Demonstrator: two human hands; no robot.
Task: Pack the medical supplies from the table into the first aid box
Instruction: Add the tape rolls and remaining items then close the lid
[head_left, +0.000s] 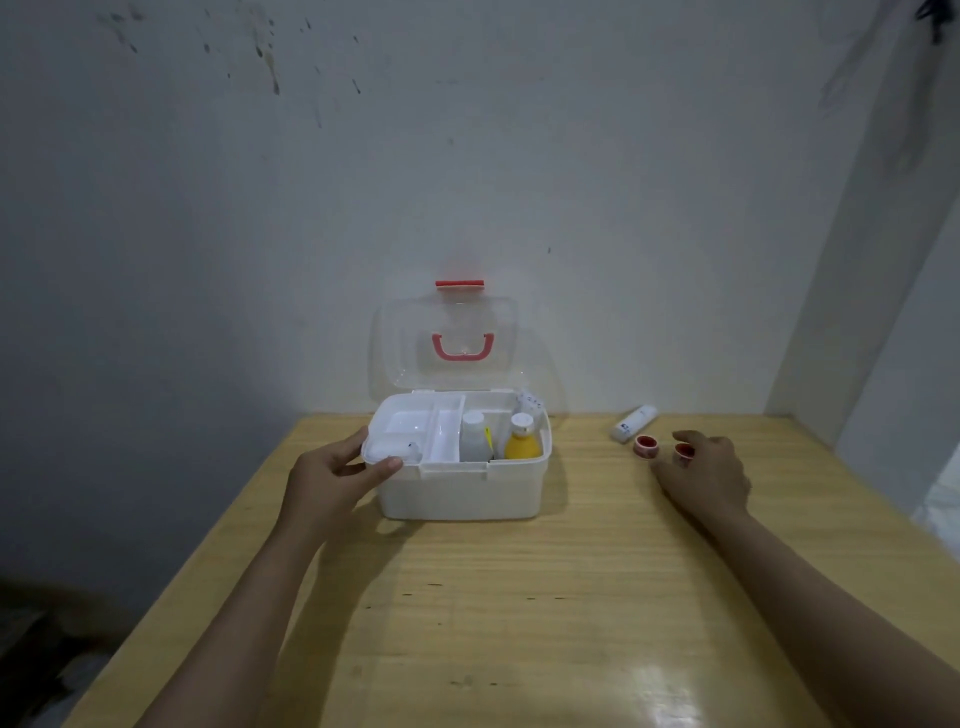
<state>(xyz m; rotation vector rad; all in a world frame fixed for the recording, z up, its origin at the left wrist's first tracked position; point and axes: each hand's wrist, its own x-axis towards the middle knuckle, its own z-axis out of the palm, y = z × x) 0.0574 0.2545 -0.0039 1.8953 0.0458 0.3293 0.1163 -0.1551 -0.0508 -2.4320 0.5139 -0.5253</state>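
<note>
A white first aid box stands at the back of the wooden table with its clear lid upright. Inside are a white inner tray, a white bottle and a yellow bottle. My left hand grips the box's front left corner, thumb over the rim. To the right lie two small red-cored tape rolls and a white tube. My right hand hovers over the nearer roll with fingers spread, touching or almost touching it.
The table sits in a corner, with a wall behind and a wall to the right. The left table edge drops to a dark floor.
</note>
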